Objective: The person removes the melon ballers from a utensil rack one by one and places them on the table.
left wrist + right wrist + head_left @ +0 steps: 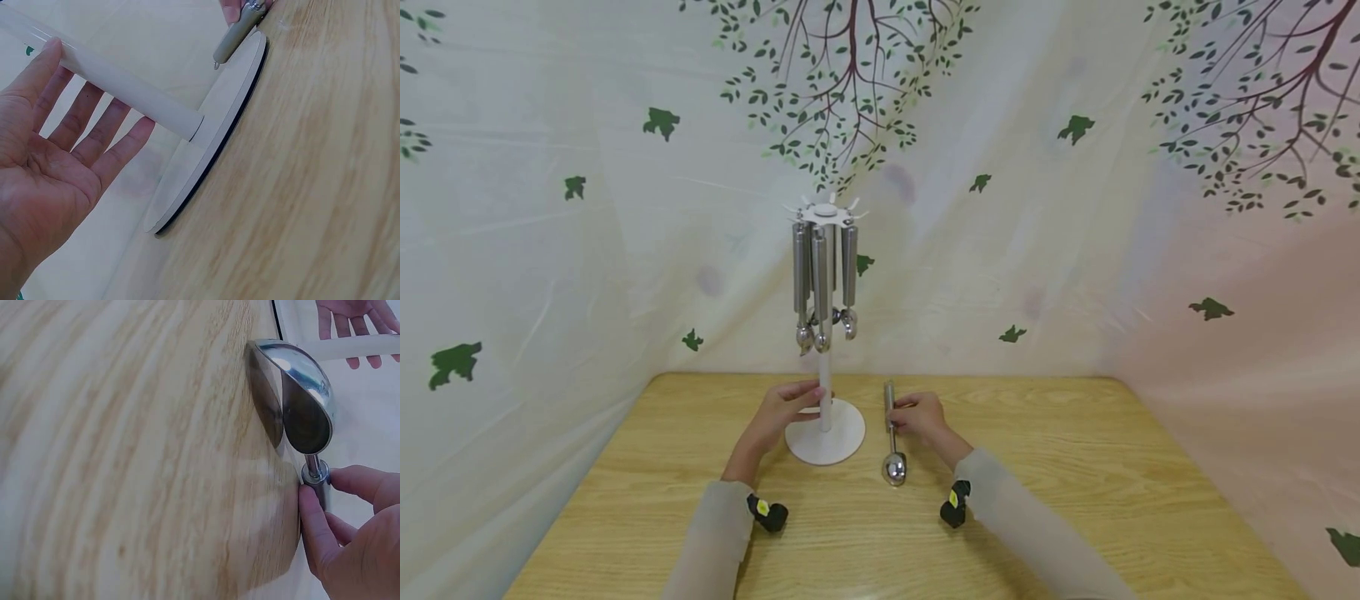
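With left hand (778,412), loosely holding the white stand (824,367) by its pole (826,408), below hanging metal utensils (821,275). Just right of the base (838,446), with right hand (922,414), pinching the handle (890,398) of a metal scoop (893,468), with bowl end against the wooden table (1075,467).

A yellowish-brown wood-grain counter (1120,475) with rounded far corners stands before a creased off-white hanging sheet (940,275) printed with dark-red branches (853,50) and scattered jagged green leaves (1077,127).

Light wood table (1075,450), white stand (825,367) sitting around its 11 o'clock, metal scoop (894,468) near the stand's 3 o'clock. Can't really tell if the scoop's fully down on the wood.
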The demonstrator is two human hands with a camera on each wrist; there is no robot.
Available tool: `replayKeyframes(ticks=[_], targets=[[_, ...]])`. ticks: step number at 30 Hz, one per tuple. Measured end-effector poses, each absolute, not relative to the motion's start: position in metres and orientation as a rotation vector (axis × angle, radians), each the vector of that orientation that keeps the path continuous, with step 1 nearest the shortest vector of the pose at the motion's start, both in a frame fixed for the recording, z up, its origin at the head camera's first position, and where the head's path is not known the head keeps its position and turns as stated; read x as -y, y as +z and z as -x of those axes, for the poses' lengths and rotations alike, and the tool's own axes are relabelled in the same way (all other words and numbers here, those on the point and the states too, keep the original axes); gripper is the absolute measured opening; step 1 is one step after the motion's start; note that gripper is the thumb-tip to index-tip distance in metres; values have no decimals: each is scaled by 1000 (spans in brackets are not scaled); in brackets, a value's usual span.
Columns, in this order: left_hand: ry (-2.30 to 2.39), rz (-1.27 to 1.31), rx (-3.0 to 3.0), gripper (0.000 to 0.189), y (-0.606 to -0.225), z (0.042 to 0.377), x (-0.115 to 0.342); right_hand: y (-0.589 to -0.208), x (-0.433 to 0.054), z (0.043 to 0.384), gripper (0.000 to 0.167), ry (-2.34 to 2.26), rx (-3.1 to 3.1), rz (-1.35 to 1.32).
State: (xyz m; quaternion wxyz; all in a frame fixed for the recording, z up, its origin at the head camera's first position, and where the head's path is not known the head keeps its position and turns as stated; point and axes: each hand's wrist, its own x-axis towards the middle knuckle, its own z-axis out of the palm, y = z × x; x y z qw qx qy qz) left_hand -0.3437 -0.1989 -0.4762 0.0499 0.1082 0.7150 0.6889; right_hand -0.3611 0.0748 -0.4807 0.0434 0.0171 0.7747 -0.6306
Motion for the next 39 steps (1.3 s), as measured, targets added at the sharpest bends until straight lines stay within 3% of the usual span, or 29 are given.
replayKeyframes(ticks=[39], targets=[[2069, -361, -2174, 47, -472, 340, 198, -477, -75, 359, 29, -1861, -2395, -92]])
